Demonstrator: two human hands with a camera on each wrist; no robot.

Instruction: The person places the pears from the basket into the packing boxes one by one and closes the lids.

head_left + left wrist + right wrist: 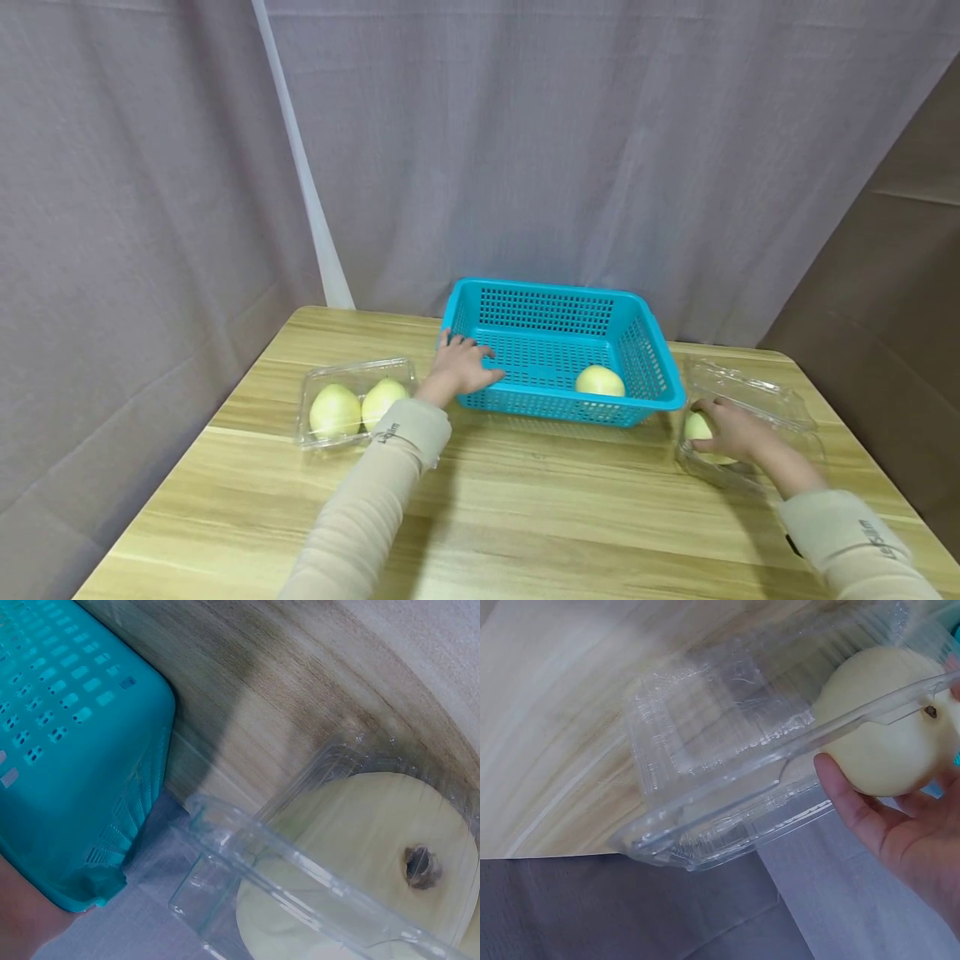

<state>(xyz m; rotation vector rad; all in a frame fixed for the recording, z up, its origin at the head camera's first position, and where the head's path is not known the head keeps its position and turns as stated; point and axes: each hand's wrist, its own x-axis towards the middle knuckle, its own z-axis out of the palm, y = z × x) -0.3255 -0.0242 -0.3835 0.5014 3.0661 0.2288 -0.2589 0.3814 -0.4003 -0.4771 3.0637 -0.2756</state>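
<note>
My right hand (735, 429) grips a pale yellow-green pear (697, 428) at the clear plastic box (795, 410) on the right, whose lid stands open. In the right wrist view, thumb and fingers curl round this pear (881, 750), partly behind the box's clear edge. My left hand (461, 367) is at the left front rim of the blue basket (525, 402), its fingers spread over the corner. One pear (600, 381) lies inside the basket near its front right. In the left wrist view only a bit of the hand (30, 915) shows beside the basket.
Left of the basket, another clear box (315, 375) holds two pears (334, 411), close to my left forearm. All stands on a wooden table (525, 517) with grey curtains (562, 150) behind and a brown cloth at the right.
</note>
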